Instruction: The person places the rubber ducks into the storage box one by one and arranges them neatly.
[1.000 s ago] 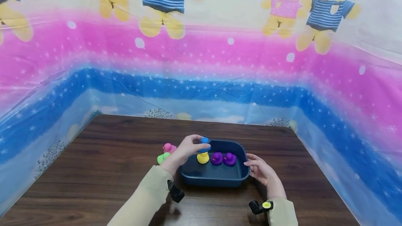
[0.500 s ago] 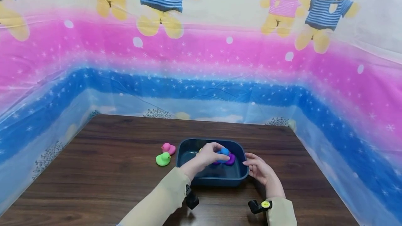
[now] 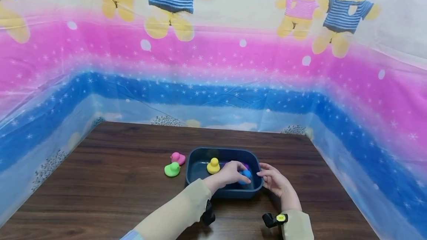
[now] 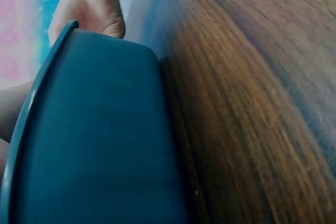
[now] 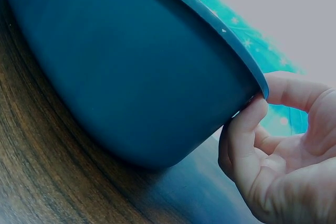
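Observation:
My left hand (image 3: pixel 230 174) reaches over the front wall of a dark blue plastic basin (image 3: pixel 233 194) and grips a blue toy duck (image 3: pixel 246 173) low inside, near the front right corner. Beyond that hand, purple (image 3: pixel 245 166) shows from toy ducks mostly hidden behind it. A yellow toy duck (image 3: pixel 213 166) sits upright in the basin's left part. At the right end, my right hand (image 3: pixel 277 181) pinches the basin's rim, thumb and fingers on either side in the right wrist view. The outer wall (image 4: pixel 100 129) fills much of the left wrist view, hiding the blue duck there.
Left of the basin, a pink toy duck (image 3: pixel 178 158) and a green toy duck (image 3: pixel 172 169) stand close together on the dark wooden table (image 3: pixel 110 180). A printed cloth (image 3: pixel 213 95) with bears hangs around the table's far and side edges.
My left hand has carried the blue duck rightward, from above the yellow duck, past the purple ducks, down to the basin's front right. The right hand has stayed at the rim.

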Action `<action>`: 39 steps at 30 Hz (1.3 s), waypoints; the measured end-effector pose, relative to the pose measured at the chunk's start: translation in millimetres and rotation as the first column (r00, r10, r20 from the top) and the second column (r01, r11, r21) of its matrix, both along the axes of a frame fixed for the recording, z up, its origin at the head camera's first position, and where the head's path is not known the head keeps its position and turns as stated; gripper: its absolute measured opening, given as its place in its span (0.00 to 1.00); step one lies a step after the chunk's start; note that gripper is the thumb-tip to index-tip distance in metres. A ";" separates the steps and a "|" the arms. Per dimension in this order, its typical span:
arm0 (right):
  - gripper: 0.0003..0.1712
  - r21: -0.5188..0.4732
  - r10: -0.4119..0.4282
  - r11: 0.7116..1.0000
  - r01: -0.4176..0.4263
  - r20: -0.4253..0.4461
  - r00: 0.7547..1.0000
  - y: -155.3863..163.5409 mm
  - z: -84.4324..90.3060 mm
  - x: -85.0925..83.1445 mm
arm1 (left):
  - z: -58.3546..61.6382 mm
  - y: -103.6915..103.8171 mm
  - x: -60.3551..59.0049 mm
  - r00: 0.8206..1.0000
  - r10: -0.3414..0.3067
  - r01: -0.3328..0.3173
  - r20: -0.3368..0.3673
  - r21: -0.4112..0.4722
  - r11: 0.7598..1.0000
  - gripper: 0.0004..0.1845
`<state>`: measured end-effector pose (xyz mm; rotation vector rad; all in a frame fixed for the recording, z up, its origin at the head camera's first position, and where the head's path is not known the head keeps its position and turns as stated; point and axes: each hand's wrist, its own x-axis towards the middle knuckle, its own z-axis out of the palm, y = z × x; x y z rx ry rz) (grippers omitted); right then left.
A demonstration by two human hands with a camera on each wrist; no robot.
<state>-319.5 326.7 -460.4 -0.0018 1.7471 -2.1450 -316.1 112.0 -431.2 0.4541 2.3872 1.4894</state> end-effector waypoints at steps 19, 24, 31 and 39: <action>0.18 -0.013 -0.002 1.000 0.002 -0.002 1.000 -2.1 0.9 1.9 | -4.5 3.5 2.7 0.993 -0.110 0.101 -0.049 -0.160 0.982 0.10; 0.18 -0.012 -0.006 1.000 0.006 -0.003 1.000 -1.8 0.6 1.9 | -2.2 4.5 4.3 0.987 -0.139 0.120 -0.078 -0.209 0.970 0.10; 0.17 -0.023 0.004 1.000 -0.004 0.004 1.000 -1.8 0.0 2.2 | 0.2 -0.8 1.8 0.978 -0.177 0.140 -0.113 -0.276 0.951 0.14; 0.18 -0.026 -0.002 1.000 0.002 -0.001 1.000 -0.2 1.0 1.8 | 15.1 -22.8 -3.8 0.976 -0.176 0.143 -0.131 -0.228 0.963 0.17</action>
